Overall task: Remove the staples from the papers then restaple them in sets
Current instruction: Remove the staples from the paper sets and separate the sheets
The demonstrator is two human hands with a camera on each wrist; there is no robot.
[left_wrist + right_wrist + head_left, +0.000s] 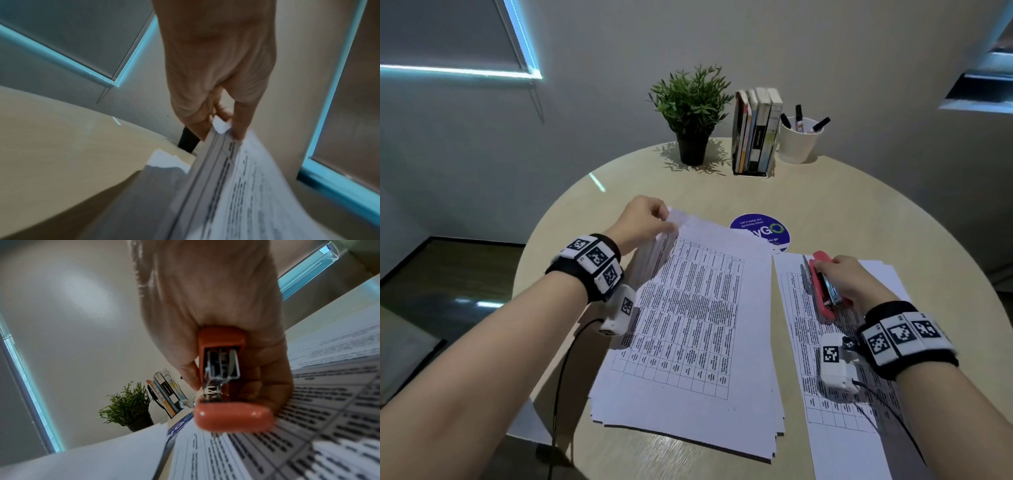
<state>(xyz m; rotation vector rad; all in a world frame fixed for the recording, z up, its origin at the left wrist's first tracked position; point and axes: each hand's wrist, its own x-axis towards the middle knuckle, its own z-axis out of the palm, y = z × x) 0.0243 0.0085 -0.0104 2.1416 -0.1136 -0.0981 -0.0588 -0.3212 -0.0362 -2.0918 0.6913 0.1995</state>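
A thick stack of printed table sheets (688, 329) lies in the middle of the round table (825, 205). My left hand (645, 219) pinches the far left corner of its upper sheets (221, 128) and lifts them off the pile. A second, thinner pile of papers (835, 370) lies to the right. On it my right hand (849, 277) grips a red stapler (823, 284), seen end-on in the right wrist view as the stapler (224, 382) with its metal mechanism showing. A slim metal tool (805, 274) lies beside the stapler.
At the table's far edge stand a potted plant (691, 116), a row of books (756, 130) and a white cup of markers (799, 137). A blue round sticker (760, 229) lies between the paper piles. The floor drops away left of the table.
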